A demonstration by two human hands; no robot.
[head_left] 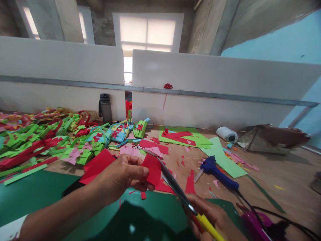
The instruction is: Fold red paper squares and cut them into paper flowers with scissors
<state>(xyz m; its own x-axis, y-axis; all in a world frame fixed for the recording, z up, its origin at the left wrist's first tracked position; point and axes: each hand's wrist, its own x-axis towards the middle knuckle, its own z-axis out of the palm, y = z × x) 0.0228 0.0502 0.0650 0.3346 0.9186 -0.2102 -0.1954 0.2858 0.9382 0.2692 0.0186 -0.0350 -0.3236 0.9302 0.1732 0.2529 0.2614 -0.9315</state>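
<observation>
My left hand (124, 175) pinches a small piece of red paper (152, 169) and holds it above the table. My right hand (213, 216), low at the bottom edge, grips scissors (173, 182) with yellow handles. The blades point up and left and lie against the right edge of the red piece. More red paper sheets (96, 165) lie on the table just behind my left hand. A dark green sheet (32, 192) covers the near side of the table beneath both arms.
A heap of green, red and pink paper baskets and strips (50, 140) fills the left. A blue glue gun (220, 174) lies right of the scissors, a purple tool (253, 224) near it. Green sheets (218, 157), a white roll (227, 134), a dark bottle (105, 107) and a white partition (200, 77) stand behind.
</observation>
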